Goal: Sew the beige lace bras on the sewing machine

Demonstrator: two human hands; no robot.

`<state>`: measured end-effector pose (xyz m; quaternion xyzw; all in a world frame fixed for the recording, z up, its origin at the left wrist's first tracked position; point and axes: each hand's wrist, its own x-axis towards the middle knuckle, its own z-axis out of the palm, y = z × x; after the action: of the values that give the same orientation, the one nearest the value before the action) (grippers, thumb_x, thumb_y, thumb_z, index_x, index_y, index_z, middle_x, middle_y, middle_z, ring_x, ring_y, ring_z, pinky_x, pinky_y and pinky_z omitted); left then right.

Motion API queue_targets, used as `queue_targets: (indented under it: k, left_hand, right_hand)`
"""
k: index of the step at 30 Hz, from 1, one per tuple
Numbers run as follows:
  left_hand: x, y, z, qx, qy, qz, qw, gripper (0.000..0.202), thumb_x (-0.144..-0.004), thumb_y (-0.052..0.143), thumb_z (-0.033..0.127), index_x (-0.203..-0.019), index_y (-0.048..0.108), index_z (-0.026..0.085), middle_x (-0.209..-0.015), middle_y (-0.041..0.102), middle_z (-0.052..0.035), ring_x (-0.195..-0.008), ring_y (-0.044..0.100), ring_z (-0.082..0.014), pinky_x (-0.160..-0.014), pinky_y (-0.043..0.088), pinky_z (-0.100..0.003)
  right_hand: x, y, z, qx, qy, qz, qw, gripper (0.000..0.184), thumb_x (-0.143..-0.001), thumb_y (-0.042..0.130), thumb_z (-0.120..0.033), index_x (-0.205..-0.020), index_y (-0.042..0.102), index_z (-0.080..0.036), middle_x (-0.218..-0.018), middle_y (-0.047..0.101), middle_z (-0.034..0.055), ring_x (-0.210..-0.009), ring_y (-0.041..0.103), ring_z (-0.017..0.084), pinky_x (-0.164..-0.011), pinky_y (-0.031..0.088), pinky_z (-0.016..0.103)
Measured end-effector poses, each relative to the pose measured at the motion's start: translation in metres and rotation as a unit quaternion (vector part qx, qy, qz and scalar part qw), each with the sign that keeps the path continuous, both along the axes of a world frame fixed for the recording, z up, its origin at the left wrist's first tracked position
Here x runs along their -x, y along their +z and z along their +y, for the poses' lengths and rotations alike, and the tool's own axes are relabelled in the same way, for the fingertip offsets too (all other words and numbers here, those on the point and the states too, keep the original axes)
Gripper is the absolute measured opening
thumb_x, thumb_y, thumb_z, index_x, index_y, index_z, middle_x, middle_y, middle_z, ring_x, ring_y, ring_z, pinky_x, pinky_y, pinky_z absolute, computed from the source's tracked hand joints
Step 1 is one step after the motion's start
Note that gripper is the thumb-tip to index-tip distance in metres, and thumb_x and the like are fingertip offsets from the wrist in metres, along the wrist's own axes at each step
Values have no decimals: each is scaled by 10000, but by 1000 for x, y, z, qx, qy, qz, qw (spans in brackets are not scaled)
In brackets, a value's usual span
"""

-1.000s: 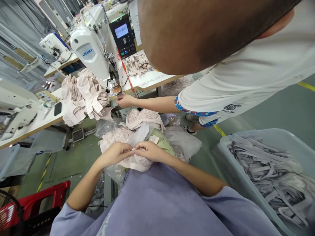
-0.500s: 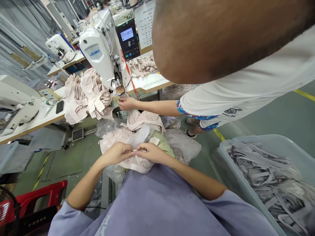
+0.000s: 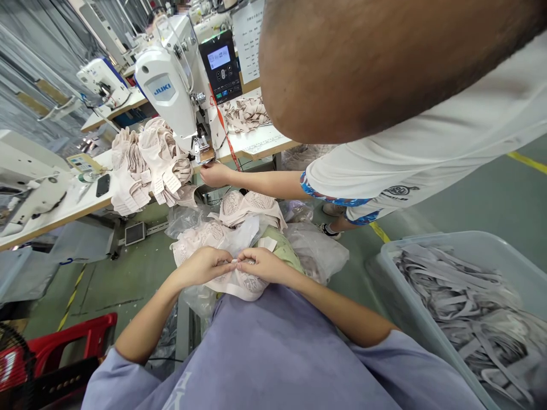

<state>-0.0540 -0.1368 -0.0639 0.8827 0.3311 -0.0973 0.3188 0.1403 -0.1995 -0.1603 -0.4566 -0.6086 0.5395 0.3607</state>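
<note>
Over my lap lies a pale pink lace bra (image 3: 245,289). My left hand (image 3: 205,266) and my right hand (image 3: 265,265) pinch it at its middle, fingertips almost touching. The small spot between the fingers is hidden. Just beyond, another lace bra (image 3: 250,208) and clear plastic bags (image 3: 318,250) rest in a heap. Past that heap, a co-worker's hand (image 3: 215,173) is at the needle area of a white JUKI sewing machine (image 3: 160,85).
Stacked pale pink bra pieces (image 3: 160,159) hang over the table edge at left, by a black phone (image 3: 103,185). The co-worker in a white shirt (image 3: 384,165) leans in from the right. A plastic bin (image 3: 482,242) of grey straps stands at right, a red chair (image 3: 92,336) at lower left.
The co-worker's hand has shifted slightly left, closer under the machine's needle area. My hands hold the bra in the same place.
</note>
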Motion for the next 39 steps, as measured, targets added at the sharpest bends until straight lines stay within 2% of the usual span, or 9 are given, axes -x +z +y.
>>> queue_targets:
  k: [18,23,33,39]
  left_hand:
    - [-6,2,-1,11,4,14,1000,410,-994,499,496,-859,682,155,-634,577,20,-575,474,-101,-553,294,-226]
    - [-7,2,0,9,-1,13,1000,398,-990,510,479,-809,661,158,-595,525,31,-557,449,-99,-543,289,-219]
    - [-9,-1,9,10,-15,11,1000,398,-997,502,470,-805,668,163,-635,588,17,-584,499,-107,-551,294,-220]
    - [-11,0,15,35,-11,8,999,391,-992,509,474,-806,663,166,-611,555,25,-557,471,-103,-542,294,-224]
  right_hand:
    - [-4,2,-2,7,-2,-5,1000,181,-866,645,-315,-895,760,-177,-798,712,-2,-732,585,152,-657,392,243]
    - [-4,-2,-2,-1,-6,5,1000,180,-861,647,-320,-892,756,-181,-806,718,0,-743,599,157,-660,403,243]
    - [-7,-10,1,-1,-1,-3,1000,225,-884,627,-359,-933,749,-178,-785,690,-4,-728,582,153,-636,382,240]
    - [-6,-12,5,14,-2,-4,1000,224,-871,637,-360,-933,754,-180,-750,669,-14,-681,549,142,-621,370,240]
